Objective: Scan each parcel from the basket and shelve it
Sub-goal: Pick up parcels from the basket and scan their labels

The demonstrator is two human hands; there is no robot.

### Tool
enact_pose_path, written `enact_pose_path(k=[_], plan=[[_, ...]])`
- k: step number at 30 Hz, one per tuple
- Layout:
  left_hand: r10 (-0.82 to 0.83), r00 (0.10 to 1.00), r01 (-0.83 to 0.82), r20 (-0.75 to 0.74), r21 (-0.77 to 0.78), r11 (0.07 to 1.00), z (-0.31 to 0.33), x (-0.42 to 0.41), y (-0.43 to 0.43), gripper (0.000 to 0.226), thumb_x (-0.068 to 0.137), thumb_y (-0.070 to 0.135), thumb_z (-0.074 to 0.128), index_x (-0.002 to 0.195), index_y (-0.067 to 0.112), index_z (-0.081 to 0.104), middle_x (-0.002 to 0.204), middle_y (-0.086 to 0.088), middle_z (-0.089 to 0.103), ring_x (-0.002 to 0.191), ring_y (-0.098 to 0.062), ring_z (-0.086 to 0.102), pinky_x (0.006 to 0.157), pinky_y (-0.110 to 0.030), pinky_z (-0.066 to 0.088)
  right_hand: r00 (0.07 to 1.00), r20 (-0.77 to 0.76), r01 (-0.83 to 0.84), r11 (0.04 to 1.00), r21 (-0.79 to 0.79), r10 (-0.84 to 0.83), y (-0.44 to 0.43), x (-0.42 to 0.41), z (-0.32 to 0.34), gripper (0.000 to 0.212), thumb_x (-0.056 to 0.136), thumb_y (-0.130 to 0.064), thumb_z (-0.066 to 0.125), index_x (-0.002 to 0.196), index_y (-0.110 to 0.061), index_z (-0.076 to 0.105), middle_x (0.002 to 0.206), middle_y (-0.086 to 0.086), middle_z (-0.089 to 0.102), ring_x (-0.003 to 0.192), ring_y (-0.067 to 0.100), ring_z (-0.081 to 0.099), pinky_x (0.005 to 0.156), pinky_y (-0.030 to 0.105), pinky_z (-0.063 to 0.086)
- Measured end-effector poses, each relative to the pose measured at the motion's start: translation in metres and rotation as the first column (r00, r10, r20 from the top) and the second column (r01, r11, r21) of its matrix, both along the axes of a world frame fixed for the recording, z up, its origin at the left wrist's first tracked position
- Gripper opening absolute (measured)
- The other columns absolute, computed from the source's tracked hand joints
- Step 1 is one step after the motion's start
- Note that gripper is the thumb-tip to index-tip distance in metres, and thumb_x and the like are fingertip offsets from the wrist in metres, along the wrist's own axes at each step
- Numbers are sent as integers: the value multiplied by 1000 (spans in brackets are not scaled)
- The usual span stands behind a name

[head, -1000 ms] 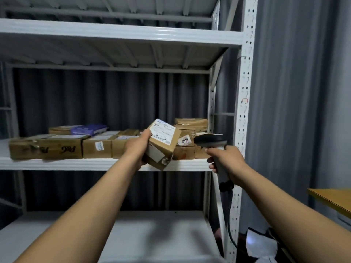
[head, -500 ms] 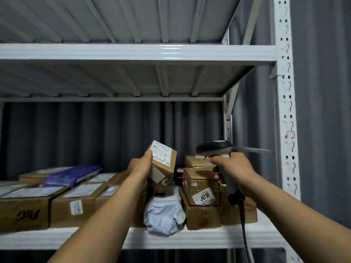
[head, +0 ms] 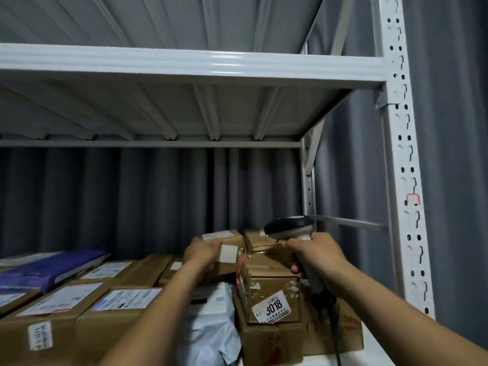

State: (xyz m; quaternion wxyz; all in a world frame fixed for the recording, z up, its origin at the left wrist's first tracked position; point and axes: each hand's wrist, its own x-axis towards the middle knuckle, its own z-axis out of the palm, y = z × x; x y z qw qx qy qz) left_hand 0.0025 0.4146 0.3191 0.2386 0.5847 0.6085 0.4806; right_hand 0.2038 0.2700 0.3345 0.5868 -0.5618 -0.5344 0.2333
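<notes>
**Parcel held over the far row, scanner in the other grip**

The left grip point(head: 203, 250) is clamped on a small cardboard parcel point(head: 232, 244), fingers curled round its left side. The parcel sits far in on the shelf point(head: 383, 356), above the row of brown boxes and just left of the stacked boxes at the right end. Blank white labels show on its near face and on its top. Whether it already rests on the boxes beneath cannot be told.

The right grip point(head: 317, 256) is clamped round the handle of a handheld scanner point(head: 289, 227), whose dark head points left, just right of the parcel. The scanner's cable point(head: 334, 328) hangs down in front of the right-hand boxes.

Below the scanner stands a taped box point(head: 269, 281) with a sticker reading 3018 point(head: 272, 307), stacked on a larger box. A white poly bag point(head: 211, 323) lies just left of that stack. Labelled boxes fill the near left of the shelf, with a purple parcel point(head: 52, 268) lying on top further left. A grey curtain point(head: 132, 194) hangs behind, and a white upright post point(head: 401, 180) stands at the right.
</notes>
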Motion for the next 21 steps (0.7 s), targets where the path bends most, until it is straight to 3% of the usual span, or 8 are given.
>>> enact_pose_path(k=[2, 4, 6, 8, 10, 13, 21], plan=[[-76, 990, 96, -118, 169, 981, 0, -8, -3, 80, 92, 42, 59, 154, 20, 14, 140, -15, 48, 105, -27, 60, 81, -28, 54, 1000, 19, -7, 1000, 0, 7, 2, 1, 0, 22, 85, -22, 70, 91, -1, 64, 57, 11, 64, 50, 21, 59, 49, 28, 47], [-143, 933, 223, -330, 220, 950, 0, -16, -1, 89, 85, 41, 69, 153, 35, 12, 147, -15, 35, 118, -30, 54, 97, -32, 48, 999, 40, -20, 1000, -6, 20, 3, 0, 0, 24, 84, -23, 71, 92, -1, 65, 60, 12, 65, 53, 23, 60, 50, 29, 48], [-90, 767, 254, -635, 171, 952, 0, -19, -2, 94, 78, 45, 75, 151, 43, 15, 155, -13, 19, 135, -34, 36, 109, -40, 38, 998, 49, -25, 1000, -15, 26, 4, 0, 0, 24, 84, -23, 71, 92, -2, 64, 62, 13, 66, 55, 24, 60, 50, 30, 48], [-14, 583, 248, -812, 162, 955, 0, -17, -4, 100, 73, 47, 78, 150, 46, 15, 158, -9, 12, 139, -34, 28, 109, -44, 37, 998, 50, -30, 999, -19, 31, 4, -1, 0, 23, 85, -23, 71, 91, -2, 64, 62, 13, 66, 55, 24, 60, 50, 29, 48], [40, 471, 245, -881, 174, 954, 0, -14, -4, 106, 71, 45, 80, 151, 44, 11, 155, -7, 19, 134, -33, 33, 103, -44, 41, 998, 44, -33, 999, -22, 34, 3, 0, -1, 22, 85, -23, 71, 91, -2, 65, 60, 11, 65, 55, 24, 60, 50, 29, 48], [113, 386, 260, -915, 225, 939, -2, -17, -1, 107, 73, 45, 77, 152, 38, 5, 143, -6, 36, 123, -29, 42, 95, -41, 47, 999, 33, -33, 999, -22, 34, 2, 2, -2, 22, 85, -22, 70, 92, -1, 65, 56, 11, 63, 52, 23, 57, 48, 29, 46], [148, 382, 293, -912, 272, 917, -15, -27, 8, 115, 70, 55, 76, 154, 27, 3, 146, -5, 30, 130, -26, 34, 98, -38, 45, 1000, 15, -26, 999, -20, 26, -3, 5, -3, 22, 86, -22, 69, 91, -2, 65, 57, 12, 64, 48, 21, 56, 49, 29, 46]])
